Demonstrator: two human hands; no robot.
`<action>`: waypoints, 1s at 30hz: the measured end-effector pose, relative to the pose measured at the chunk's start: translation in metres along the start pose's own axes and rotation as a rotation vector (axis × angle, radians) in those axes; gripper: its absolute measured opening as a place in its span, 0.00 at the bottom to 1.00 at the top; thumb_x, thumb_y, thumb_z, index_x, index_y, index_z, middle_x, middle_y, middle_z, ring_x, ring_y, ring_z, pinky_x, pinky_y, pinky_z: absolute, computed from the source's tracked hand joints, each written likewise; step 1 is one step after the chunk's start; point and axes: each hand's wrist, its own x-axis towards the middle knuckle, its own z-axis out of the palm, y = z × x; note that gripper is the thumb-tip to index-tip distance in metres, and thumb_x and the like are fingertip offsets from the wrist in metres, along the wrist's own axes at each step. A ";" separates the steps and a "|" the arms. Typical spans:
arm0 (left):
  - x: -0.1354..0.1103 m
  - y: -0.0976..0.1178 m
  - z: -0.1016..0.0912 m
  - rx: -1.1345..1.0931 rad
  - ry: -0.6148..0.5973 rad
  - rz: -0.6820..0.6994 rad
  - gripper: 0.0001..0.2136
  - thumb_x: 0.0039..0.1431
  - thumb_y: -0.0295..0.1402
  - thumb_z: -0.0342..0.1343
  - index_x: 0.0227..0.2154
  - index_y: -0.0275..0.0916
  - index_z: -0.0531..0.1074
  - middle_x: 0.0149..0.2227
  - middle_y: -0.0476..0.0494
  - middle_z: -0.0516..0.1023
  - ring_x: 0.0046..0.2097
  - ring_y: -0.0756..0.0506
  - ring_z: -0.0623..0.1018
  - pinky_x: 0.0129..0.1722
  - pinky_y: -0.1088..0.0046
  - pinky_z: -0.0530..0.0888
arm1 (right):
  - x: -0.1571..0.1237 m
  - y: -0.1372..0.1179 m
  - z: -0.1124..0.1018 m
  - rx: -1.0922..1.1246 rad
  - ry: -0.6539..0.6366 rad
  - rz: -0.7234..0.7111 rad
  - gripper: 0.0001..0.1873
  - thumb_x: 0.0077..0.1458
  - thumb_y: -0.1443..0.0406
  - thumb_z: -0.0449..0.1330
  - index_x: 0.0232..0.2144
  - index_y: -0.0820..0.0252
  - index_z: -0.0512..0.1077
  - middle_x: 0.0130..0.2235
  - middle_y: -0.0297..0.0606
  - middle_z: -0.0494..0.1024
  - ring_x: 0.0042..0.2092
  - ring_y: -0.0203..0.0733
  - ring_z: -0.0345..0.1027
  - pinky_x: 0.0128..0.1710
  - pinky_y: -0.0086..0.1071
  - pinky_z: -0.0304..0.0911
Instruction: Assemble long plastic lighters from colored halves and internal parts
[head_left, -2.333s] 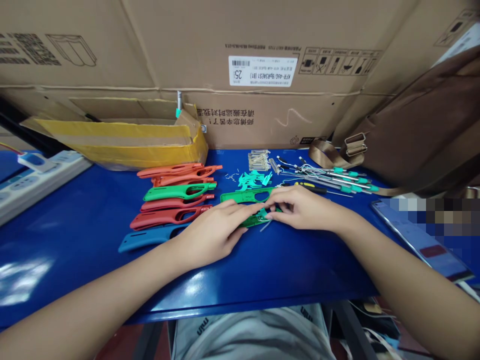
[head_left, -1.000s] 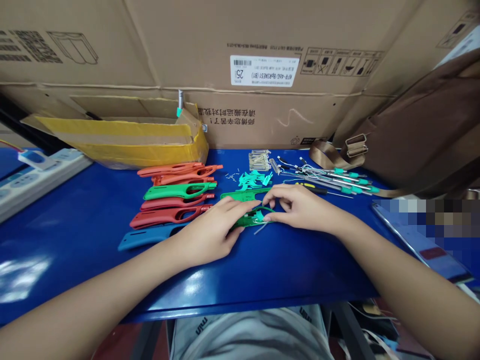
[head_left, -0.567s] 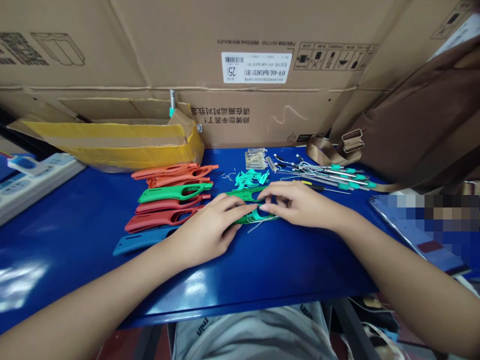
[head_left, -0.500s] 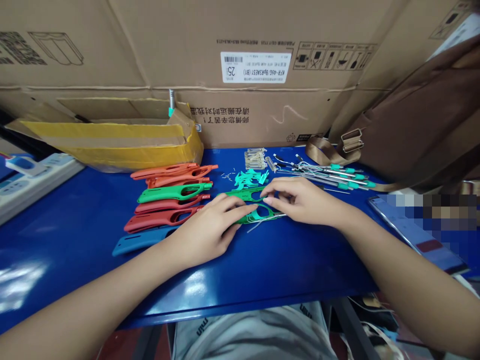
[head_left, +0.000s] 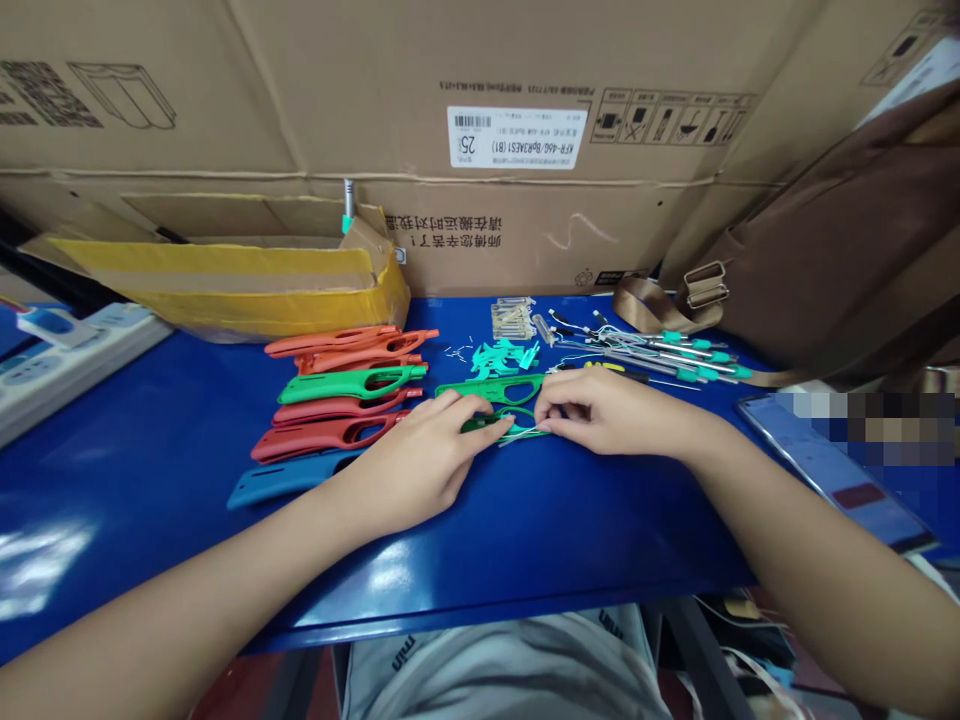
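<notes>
My left hand point(head_left: 420, 455) lies flat on the blue table point(head_left: 150, 470), fingers pressing down a green plastic handle shell point(head_left: 499, 425). My right hand point(head_left: 600, 410) is closed in a pinch at the right end of that shell, where a thin metal wire sticks out. A second green shell point(head_left: 487, 388) lies just behind it. To the left sits a row of orange, green, red and blue handle shells point(head_left: 337, 400).
Small teal clips point(head_left: 502, 357), a bundle of springs point(head_left: 512, 320) and green-tipped metal rods point(head_left: 675, 355) lie behind my hands. A yellow-taped carton point(head_left: 225, 280), big cardboard boxes, a brown bag point(head_left: 840, 260), a power strip point(head_left: 60, 350) and a phone point(head_left: 832, 470) ring the table.
My right hand has slid down and closer, its fingers now pinched tighter at the shell's end. My left hand has stayed pressing on the shell. The view shifted slightly.
</notes>
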 end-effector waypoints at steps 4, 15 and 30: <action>0.000 0.002 0.000 0.047 -0.013 -0.009 0.23 0.70 0.23 0.46 0.64 0.40 0.67 0.56 0.34 0.72 0.56 0.36 0.71 0.55 0.52 0.74 | -0.004 0.000 -0.009 0.010 0.016 0.020 0.07 0.56 0.74 0.60 0.35 0.61 0.77 0.35 0.36 0.77 0.33 0.36 0.67 0.34 0.29 0.59; -0.002 0.001 0.006 0.092 0.020 0.044 0.23 0.67 0.19 0.46 0.63 0.34 0.68 0.60 0.34 0.72 0.56 0.37 0.71 0.57 0.57 0.75 | 0.000 0.004 -0.010 0.064 -0.051 0.331 0.10 0.56 0.59 0.67 0.33 0.60 0.77 0.24 0.31 0.72 0.26 0.35 0.62 0.28 0.30 0.55; -0.001 0.005 0.004 0.135 0.036 0.072 0.24 0.66 0.20 0.50 0.64 0.34 0.67 0.61 0.37 0.74 0.54 0.38 0.72 0.54 0.60 0.76 | 0.003 -0.005 0.015 0.023 0.072 -0.135 0.06 0.62 0.67 0.63 0.42 0.60 0.75 0.41 0.39 0.76 0.40 0.39 0.69 0.41 0.32 0.64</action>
